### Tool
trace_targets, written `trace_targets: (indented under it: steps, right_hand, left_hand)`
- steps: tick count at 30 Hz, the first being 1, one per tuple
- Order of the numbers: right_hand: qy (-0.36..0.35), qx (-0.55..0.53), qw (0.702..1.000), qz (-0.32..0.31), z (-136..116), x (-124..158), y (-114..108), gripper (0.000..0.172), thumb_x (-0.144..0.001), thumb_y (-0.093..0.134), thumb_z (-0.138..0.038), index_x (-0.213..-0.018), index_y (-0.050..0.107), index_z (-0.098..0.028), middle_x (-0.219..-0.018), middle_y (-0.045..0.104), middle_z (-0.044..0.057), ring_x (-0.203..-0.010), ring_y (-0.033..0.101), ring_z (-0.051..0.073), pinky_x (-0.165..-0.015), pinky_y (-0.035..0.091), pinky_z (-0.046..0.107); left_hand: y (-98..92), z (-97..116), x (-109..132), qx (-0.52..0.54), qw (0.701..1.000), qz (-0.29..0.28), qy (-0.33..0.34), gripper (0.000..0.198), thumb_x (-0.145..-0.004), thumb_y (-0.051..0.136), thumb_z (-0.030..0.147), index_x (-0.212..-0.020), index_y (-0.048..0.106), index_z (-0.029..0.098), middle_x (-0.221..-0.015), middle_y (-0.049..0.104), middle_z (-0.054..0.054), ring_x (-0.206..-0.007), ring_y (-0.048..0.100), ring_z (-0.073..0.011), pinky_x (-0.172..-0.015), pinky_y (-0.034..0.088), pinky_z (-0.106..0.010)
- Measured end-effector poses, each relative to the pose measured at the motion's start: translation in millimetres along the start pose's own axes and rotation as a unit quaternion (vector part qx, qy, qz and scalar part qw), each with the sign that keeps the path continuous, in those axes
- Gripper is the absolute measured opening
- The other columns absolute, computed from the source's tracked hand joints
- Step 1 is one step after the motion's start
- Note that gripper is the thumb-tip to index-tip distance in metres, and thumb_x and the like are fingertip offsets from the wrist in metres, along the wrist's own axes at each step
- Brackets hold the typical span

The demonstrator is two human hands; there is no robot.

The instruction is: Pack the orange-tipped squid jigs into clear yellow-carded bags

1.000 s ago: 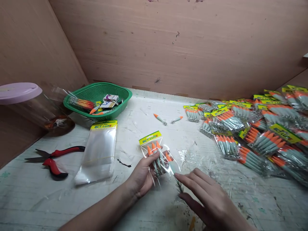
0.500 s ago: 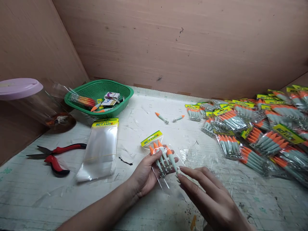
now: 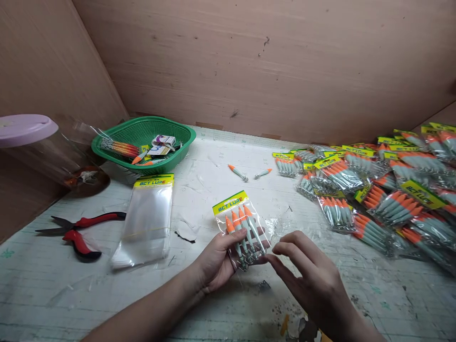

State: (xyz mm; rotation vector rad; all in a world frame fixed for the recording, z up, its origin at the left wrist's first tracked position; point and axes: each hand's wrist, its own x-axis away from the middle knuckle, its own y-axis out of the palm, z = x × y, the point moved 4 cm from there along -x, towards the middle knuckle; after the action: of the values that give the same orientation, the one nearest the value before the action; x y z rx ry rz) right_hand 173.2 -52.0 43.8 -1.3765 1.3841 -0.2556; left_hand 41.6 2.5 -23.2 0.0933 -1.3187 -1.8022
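My left hand (image 3: 215, 259) grips a clear plastic bag with a yellow "BCT LURE" header (image 3: 241, 223), holding several orange-tipped grey lures inside it. My right hand (image 3: 313, 280) sits just to the right, thumb and forefinger pinched at the bag's lower open end beside the lure hooks. Both hands hover low over the white worktop (image 3: 221, 308) near its front. Whether the right fingers hold a lure or only the bag edge is hidden.
A stack of empty header bags (image 3: 147, 221) lies left of my hands, red-handled pliers (image 3: 80, 230) further left. A green basket (image 3: 142, 142) and a clear jar with a pink lid (image 3: 39, 147) stand back left. Two loose lures (image 3: 249, 173) lie mid-table; filled packs (image 3: 377, 194) are heaped right.
The last lure has slid fully into the bag. My right hand rose from flat on the table and curled to pinch at the bag's lower end; the bag tilted slightly right.
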Motion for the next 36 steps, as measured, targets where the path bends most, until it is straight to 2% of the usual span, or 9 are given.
trace_targets:
  steps: [4,6,10,13,21,26,30,34,36]
  right_hand:
    - [0.005,-0.068,0.993,-0.101,39,-31,-7,0.01,-0.087,0.057,-0.031,-0.09,0.058,-0.021,-0.08,0.058,0.004,-0.069,0.056,0.015,-0.06,0.048,0.028]
    - [0.055,0.001,0.996,-0.065,83,-57,-9,0.013,-0.089,0.051,-0.031,-0.088,0.058,-0.02,-0.081,0.059,0.005,-0.071,0.057,0.016,-0.066,0.049,0.031]
    - [0.102,0.113,0.983,-0.105,167,-105,21,0.021,-0.081,0.047,-0.01,-0.095,0.062,-0.015,-0.102,0.061,0.012,-0.095,0.059,0.023,-0.084,0.048,0.038]
    - [0.094,0.132,0.977,-0.141,192,-125,48,0.033,-0.075,0.045,-0.002,-0.099,0.063,-0.014,-0.107,0.061,0.012,-0.1,0.057,0.022,-0.088,0.046,0.035]
    - [0.158,0.173,0.962,-0.142,167,-121,82,0.017,-0.085,0.05,-0.027,-0.094,0.058,-0.016,-0.098,0.057,0.011,-0.086,0.057,0.023,-0.07,0.044,0.032]
    - [0.18,0.143,0.962,-0.144,162,-98,78,0.009,-0.085,0.052,-0.022,-0.091,0.056,-0.017,-0.097,0.055,0.009,-0.074,0.057,0.018,-0.068,0.045,0.03]
    - [0.161,0.09,0.972,-0.146,134,-60,45,0.005,-0.082,0.056,-0.016,-0.088,0.056,-0.017,-0.087,0.054,0.005,-0.065,0.055,0.013,-0.066,0.048,0.028]
    - [0.073,-0.1,0.985,-0.118,65,-21,-18,0.01,-0.088,0.055,-0.027,-0.098,0.056,-0.024,-0.078,0.056,0.003,-0.07,0.058,0.016,-0.064,0.05,0.028]
    - [0.021,-0.169,0.974,-0.151,28,-8,-43,0.012,-0.088,0.056,-0.03,-0.099,0.058,-0.027,-0.08,0.06,0.003,-0.072,0.06,0.016,-0.062,0.052,0.026]
  left_hand:
    - [-5.7,1,-2,0.026,0.997,0.068,0.002,0.03,-0.085,0.056,0.017,-0.114,0.057,0.007,-0.116,0.065,-0.02,-0.099,0.066,-0.0313,-0.083,0.056,-0.045]
    - [-8.3,2,-4,0.031,0.995,0.091,0.007,0.029,-0.086,0.055,0.018,-0.112,0.056,0.007,-0.119,0.064,-0.02,-0.099,0.066,-0.0307,-0.078,0.057,-0.041]
    - [-10.3,8,-5,0.027,0.995,0.095,0.022,0.029,-0.085,0.057,0.02,-0.111,0.057,0.007,-0.123,0.061,-0.02,-0.104,0.064,-0.031,-0.078,0.058,-0.039]
    - [-11.0,13,-5,0.024,0.994,0.105,0.034,0.033,-0.084,0.059,0.02,-0.114,0.055,0.007,-0.123,0.062,-0.019,-0.103,0.065,-0.0303,-0.079,0.058,-0.04]
    - [-15.3,15,-8,0.029,0.991,0.124,0.037,0.038,-0.084,0.059,0.019,-0.119,0.052,0.008,-0.12,0.063,-0.02,-0.103,0.065,-0.0303,-0.081,0.058,-0.04]
    - [-17.4,16,-9,0.029,0.991,0.126,0.046,0.036,-0.084,0.058,0.018,-0.118,0.053,0.008,-0.121,0.063,-0.02,-0.104,0.064,-0.0312,-0.082,0.057,-0.042]
    - [-15.0,17,-8,0.031,0.991,0.122,0.043,0.034,-0.085,0.057,0.018,-0.116,0.053,0.006,-0.121,0.063,-0.021,-0.103,0.065,-0.0315,-0.083,0.057,-0.043]
    - [-13.4,17,-8,0.026,0.992,0.115,0.044,0.029,-0.085,0.056,0.018,-0.112,0.056,0.006,-0.122,0.062,-0.019,-0.102,0.065,-0.0309,-0.082,0.058,-0.042]
    - [-13.3,17,-8,0.023,0.992,0.114,0.044,0.027,-0.086,0.055,0.018,-0.11,0.057,0.006,-0.122,0.062,-0.019,-0.103,0.065,-0.0306,-0.081,0.058,-0.041]
